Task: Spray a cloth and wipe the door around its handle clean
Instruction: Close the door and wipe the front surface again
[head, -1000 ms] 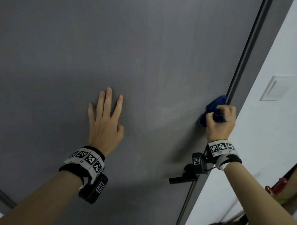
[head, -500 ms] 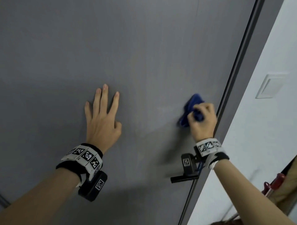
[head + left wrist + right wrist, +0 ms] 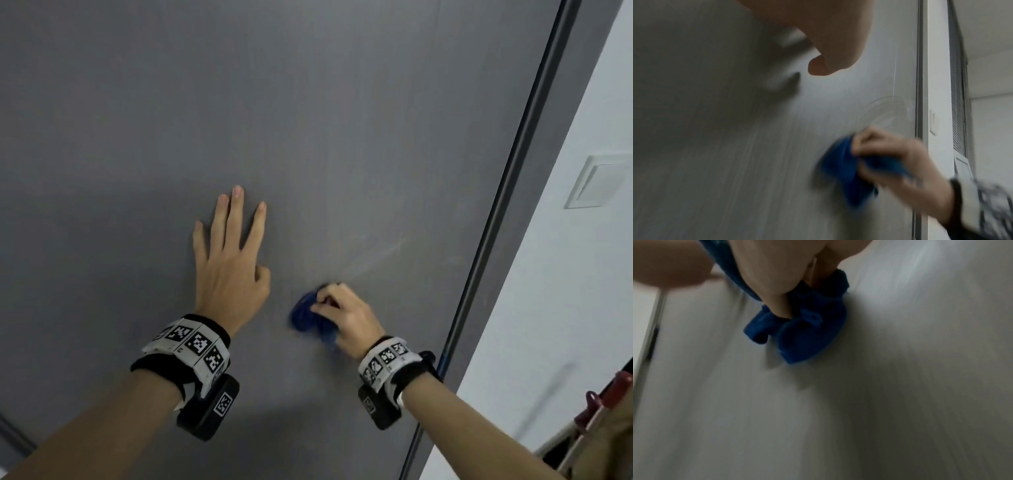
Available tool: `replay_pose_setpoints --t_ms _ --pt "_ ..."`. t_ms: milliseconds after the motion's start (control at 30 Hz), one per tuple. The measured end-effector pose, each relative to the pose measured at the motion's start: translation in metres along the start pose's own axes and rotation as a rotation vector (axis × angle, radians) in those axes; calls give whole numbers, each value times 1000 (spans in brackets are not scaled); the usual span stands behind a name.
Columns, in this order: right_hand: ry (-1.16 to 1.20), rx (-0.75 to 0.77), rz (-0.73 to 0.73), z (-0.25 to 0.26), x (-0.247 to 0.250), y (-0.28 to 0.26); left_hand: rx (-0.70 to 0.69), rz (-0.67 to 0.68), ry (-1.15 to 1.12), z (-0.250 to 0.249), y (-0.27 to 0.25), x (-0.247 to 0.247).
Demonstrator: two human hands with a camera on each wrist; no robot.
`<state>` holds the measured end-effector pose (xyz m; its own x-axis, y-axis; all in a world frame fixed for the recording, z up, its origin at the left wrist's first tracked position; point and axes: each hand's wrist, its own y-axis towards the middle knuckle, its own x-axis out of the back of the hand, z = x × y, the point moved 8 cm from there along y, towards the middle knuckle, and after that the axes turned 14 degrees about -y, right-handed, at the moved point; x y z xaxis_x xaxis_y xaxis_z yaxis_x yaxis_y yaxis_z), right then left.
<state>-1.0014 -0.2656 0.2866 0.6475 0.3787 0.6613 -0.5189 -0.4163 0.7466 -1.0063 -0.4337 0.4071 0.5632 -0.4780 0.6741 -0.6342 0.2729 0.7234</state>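
The right hand (image 3: 346,317) has its fingers curled round a bunched blue cloth (image 3: 310,320), gripping it and pressing it against the grey door (image 3: 308,120). In the right wrist view the cloth (image 3: 807,331) sits flat on the door under the fingertips, though the picture is blurred. Just beside it, the left hand (image 3: 229,270) lies flat on the door with straight, slightly spread fingers. Faint smear marks (image 3: 387,253) show up and to the right of the cloth. Beyond the door's dark edge (image 3: 507,192) stands a white wall (image 3: 565,291) with a light switch (image 3: 596,181).
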Motion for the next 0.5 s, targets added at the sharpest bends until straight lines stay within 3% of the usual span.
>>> replay_pose_setpoints --t_ms 67,133,233,300,367,500 --pt "-30 -123 -307 -38 69 18 20 -4 -12 -3 0 -3" --pt "-68 -362 -574 -89 131 22 34 -10 -32 -5 1 -5" --pt "-52 -651 -771 -130 163 0 22 -15 -25 -3 2 -5" --pt "-97 -623 -750 -118 146 -5 7 -12 -9 -3 1 -6" --pt "-95 -475 -640 -89 111 -5 3 -7 -1 -3 0 -7" --pt "-25 -125 -117 -29 23 -15 17 -5 0 -5 0 -10"
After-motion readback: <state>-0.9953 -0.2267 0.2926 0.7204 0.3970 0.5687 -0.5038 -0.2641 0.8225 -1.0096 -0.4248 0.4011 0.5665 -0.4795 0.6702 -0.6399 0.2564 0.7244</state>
